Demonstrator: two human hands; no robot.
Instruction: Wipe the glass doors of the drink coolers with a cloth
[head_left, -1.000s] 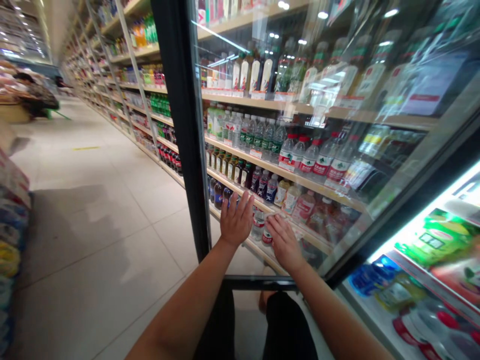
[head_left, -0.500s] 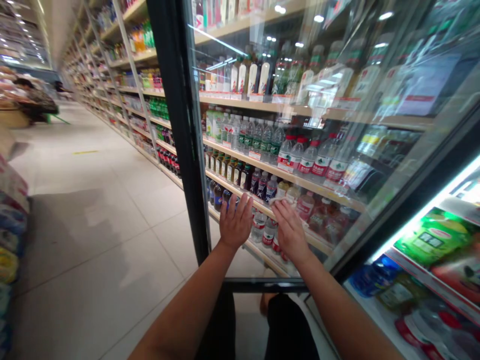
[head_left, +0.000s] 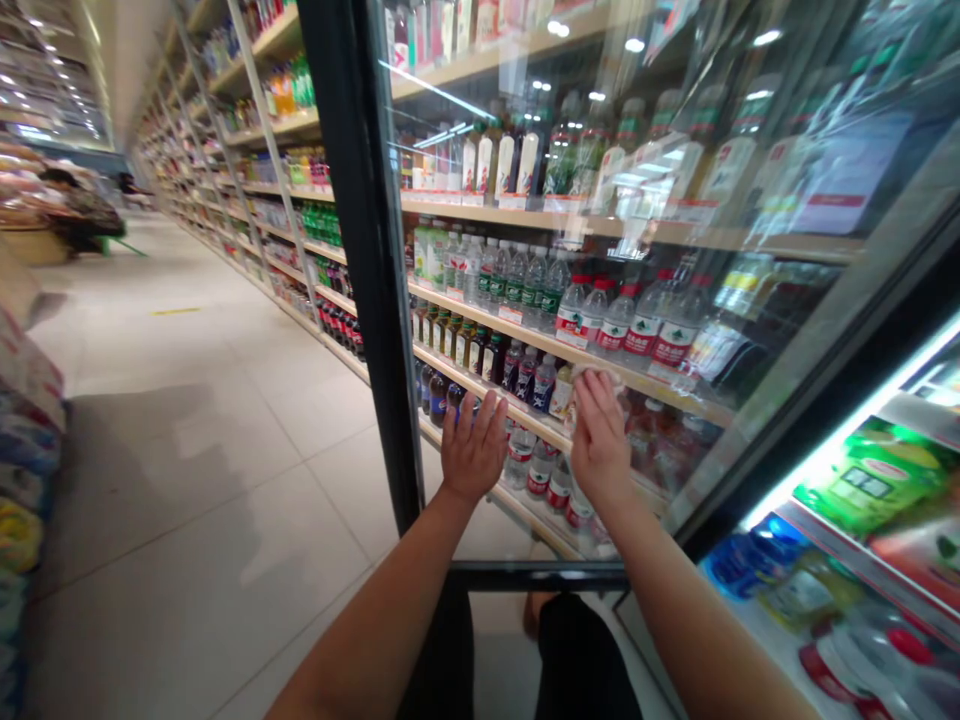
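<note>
Left hand [head_left: 474, 450] splayed; right hand [head_left: 601, 445] seemingly presses cloth [head_left: 614, 379] to glass [head_left: 637, 225].

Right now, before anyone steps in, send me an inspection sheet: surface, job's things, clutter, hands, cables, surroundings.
Surface: glass door in a black frame, with lights reflected in the pane.
Job's things: pale cloth, mostly hidden under the right hand.
Clutter: rows of red-capped bottles stand on shelving seen through the pane.
Hands: left hand appears flat on the pane, fingers spread; right hand has its fingers close together over the cloth, grip unclear.
Cables: nothing seen.
Surroundings: pale tiled floor and long stocked shelves to the left, a seated person far off, a green pack on a lit shelf at right.
</note>
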